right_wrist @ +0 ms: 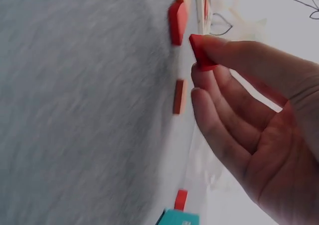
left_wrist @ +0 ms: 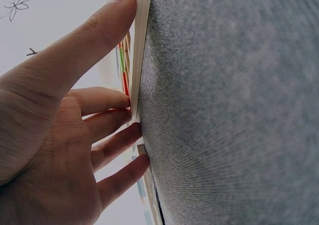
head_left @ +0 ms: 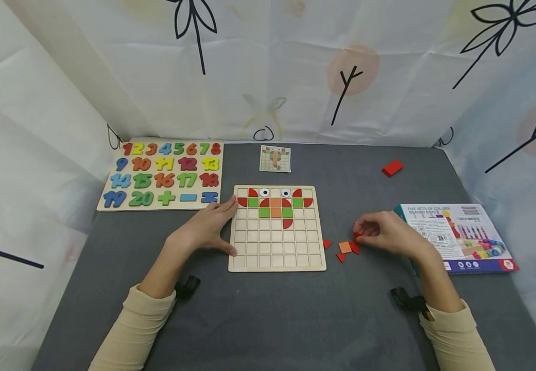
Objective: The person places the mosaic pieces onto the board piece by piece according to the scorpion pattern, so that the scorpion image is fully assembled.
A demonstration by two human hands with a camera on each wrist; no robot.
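Note:
A wooden grid board [head_left: 274, 250] lies at the middle of the table. Red, green and orange tiles and two eye tiles fill part of its upper rows. My left hand [head_left: 205, 226] touches the board's left edge with thumb and fingers fairly straight; the left wrist view shows the thumb [left_wrist: 94, 41] against the wooden side. To the right of the board, my right hand [head_left: 381, 233] pinches a small red tile [right_wrist: 202, 53] between thumb and fingers, just above the table. Close by lie an orange square tile [head_left: 344, 248] and several red tiles [head_left: 341, 257].
A small pattern card [head_left: 275, 158] lies behind the board. At the back left is a number puzzle board [head_left: 160, 172]. A printed box [head_left: 457, 237] lies right of my right hand, with a red block [head_left: 392, 168] farther back. Patterned white cloth [head_left: 268, 77] surrounds the table.

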